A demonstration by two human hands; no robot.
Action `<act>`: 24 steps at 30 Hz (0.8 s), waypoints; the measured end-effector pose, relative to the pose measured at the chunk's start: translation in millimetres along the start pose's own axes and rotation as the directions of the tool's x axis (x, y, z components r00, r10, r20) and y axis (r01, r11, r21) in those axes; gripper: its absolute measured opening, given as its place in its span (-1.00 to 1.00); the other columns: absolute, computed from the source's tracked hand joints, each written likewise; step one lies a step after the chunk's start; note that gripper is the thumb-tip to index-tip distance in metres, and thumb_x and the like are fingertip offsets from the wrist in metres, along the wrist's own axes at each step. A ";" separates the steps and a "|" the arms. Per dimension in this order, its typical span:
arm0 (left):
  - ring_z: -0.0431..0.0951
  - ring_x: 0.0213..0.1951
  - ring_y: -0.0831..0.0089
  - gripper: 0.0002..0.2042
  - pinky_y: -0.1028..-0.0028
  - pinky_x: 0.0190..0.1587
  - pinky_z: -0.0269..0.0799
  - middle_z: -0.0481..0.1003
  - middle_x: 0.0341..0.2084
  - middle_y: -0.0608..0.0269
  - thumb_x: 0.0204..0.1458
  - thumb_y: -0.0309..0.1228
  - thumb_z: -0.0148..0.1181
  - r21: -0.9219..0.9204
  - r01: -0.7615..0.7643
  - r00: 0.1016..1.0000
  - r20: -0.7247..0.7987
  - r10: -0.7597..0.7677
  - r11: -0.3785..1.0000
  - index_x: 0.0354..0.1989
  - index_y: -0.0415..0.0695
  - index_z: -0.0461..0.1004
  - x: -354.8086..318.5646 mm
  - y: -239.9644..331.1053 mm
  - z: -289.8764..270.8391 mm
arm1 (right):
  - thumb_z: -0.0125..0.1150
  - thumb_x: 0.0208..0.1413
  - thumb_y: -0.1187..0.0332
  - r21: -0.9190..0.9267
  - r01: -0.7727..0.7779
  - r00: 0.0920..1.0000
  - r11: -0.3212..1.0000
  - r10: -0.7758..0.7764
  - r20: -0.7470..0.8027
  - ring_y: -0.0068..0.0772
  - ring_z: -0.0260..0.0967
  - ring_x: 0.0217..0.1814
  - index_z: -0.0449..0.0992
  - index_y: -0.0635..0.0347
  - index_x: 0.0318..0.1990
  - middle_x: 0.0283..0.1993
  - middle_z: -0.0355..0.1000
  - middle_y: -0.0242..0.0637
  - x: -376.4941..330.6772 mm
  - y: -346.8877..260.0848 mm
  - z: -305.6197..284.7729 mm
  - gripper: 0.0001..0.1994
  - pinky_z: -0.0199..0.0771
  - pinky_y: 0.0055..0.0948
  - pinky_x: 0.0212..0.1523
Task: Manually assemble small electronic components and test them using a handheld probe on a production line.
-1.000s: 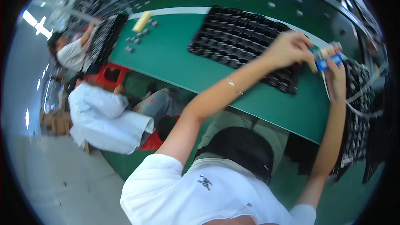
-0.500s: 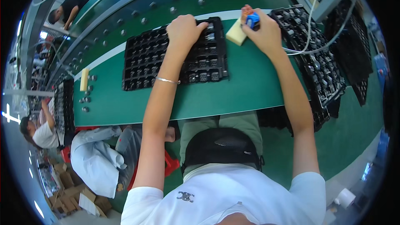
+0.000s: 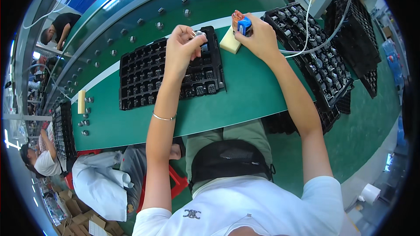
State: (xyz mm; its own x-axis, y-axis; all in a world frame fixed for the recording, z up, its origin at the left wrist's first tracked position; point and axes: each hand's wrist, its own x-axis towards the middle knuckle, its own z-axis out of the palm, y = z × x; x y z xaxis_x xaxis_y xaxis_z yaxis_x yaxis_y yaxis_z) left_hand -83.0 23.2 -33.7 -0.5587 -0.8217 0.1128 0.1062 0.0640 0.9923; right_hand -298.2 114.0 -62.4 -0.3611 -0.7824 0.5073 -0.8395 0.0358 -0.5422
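My left hand is pinched on a small shiny metal part just above the far right part of a black compartment tray. Rows of pockets fill that tray, and the near right ones hold small dark-and-silver parts. In my right hand is a blue block-like piece with a crumpled orange-red end; its exact kind does not show. Beneath and beside it, a pale yellow foam block lies on the green tabletop.
To the right stands a second black tray filled with metal parts, crossed by a white cable. Several small metal parts sit on the green strip beyond the table. Another foam block is at the left. People work farther left.
My left hand has lifted off the tray's far edge and now pinches a metal part. The view has shifted a little; my right hand still holds the blue piece by the foam block.
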 end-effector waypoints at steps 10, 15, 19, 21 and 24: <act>0.36 -0.62 0.71 -0.86 0.72 -0.59 0.16 0.54 -0.51 0.29 0.09 -0.38 0.25 -0.073 0.117 0.993 0.003 -0.117 0.990 -0.29 -0.11 0.40 -5.4 -29.5 1.1 | 0.34 -0.18 0.17 -0.041 -0.001 1.000 0.999 0.000 -0.016 -0.26 0.49 -0.49 0.51 0.18 -0.10 -0.47 0.49 -0.18 0.7 -2.7 0.6 -0.55 0.48 -0.36 -0.37; 0.39 -0.62 0.69 -0.87 0.71 -0.58 0.19 0.55 -0.50 0.28 0.12 -0.36 0.22 -0.152 0.144 0.989 -0.004 -0.146 0.978 -0.29 -0.09 0.41 -5.4 -31.6 -2.4 | 0.33 -0.19 0.18 -0.027 -0.008 1.000 1.000 0.007 -0.014 -0.27 0.49 -0.49 0.51 0.18 -0.09 -0.47 0.49 -0.18 0.2 -2.4 2.0 -0.54 0.48 -0.37 -0.37; 0.39 -0.61 0.69 -0.87 0.71 -0.58 0.20 0.55 -0.50 0.27 0.12 -0.35 0.21 -0.165 0.133 0.991 0.012 -0.133 0.977 -0.30 -0.09 0.40 -5.2 -32.7 -1.9 | 0.33 -0.19 0.19 -0.024 0.002 1.000 1.000 -0.003 -0.014 -0.27 0.49 -0.50 0.52 0.18 -0.08 -0.47 0.48 -0.17 -0.3 -1.9 1.6 -0.54 0.48 -0.37 -0.37; 0.39 -0.61 0.69 -0.87 0.71 -0.58 0.20 0.55 -0.50 0.28 0.13 -0.35 0.21 -0.167 0.135 0.991 0.013 -0.135 0.977 -0.30 -0.09 0.40 -5.2 -33.3 -1.2 | 0.32 -0.19 0.19 -0.019 0.006 1.000 1.000 -0.006 -0.016 -0.27 0.49 -0.50 0.52 0.18 -0.08 -0.47 0.48 -0.17 -1.2 -2.2 0.9 -0.54 0.48 -0.37 -0.37; 0.39 -0.61 0.69 -0.87 0.71 -0.58 0.20 0.55 -0.50 0.28 0.13 -0.35 0.21 -0.172 0.133 0.991 0.014 -0.133 0.976 -0.29 -0.08 0.40 -5.4 -33.1 -1.5 | 0.32 -0.20 0.19 -0.008 -0.003 1.000 1.000 0.003 -0.010 -0.27 0.49 -0.49 0.51 0.19 -0.08 -0.46 0.49 -0.17 -0.8 -3.0 0.7 -0.54 0.49 -0.37 -0.36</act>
State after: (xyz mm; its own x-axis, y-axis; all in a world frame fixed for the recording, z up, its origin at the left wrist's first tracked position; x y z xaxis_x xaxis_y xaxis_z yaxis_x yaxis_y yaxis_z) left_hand -82.2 24.6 -67.3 -0.5791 -0.8150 -0.0193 0.1707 -0.1444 0.9747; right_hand -295.1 114.1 -61.7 -0.3677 -0.7759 0.5126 -0.8414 0.0428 -0.5387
